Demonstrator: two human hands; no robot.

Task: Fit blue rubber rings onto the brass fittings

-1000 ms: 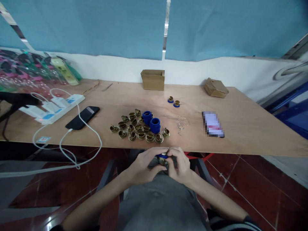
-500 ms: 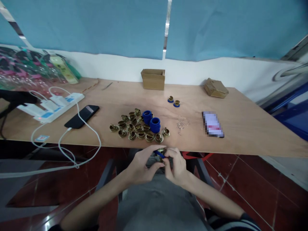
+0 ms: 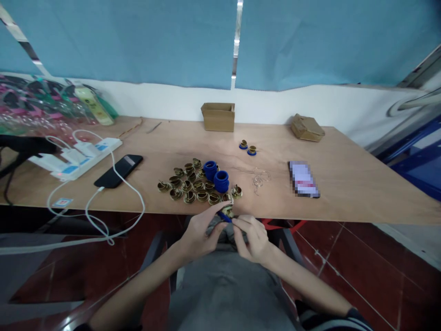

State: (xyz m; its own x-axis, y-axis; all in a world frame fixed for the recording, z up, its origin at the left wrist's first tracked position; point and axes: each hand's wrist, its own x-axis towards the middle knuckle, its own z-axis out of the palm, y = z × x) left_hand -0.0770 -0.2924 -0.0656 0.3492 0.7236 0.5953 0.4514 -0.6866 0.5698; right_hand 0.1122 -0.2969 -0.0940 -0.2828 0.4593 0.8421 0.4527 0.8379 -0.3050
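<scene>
Small brass fitting with blue ring point(image 3: 226, 214) at the table's near edge point(image 3: 310, 216), my left hand point(image 3: 200, 232) pinching it from the left — right hand point(image 3: 251, 234) fingertips closed just beside it, brass parts pile point(image 3: 193, 184) beyond, no writing I can read.

Soft, even indoor light, dim below; wide-angle bowing at edges, slight overall blur.

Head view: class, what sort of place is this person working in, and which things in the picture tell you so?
Probably a small, makeshift assembly bench. A plain plywood table carries a batch of identical brass fittings with blue caps, and both hands work one such piece at the table's near edge.
</scene>
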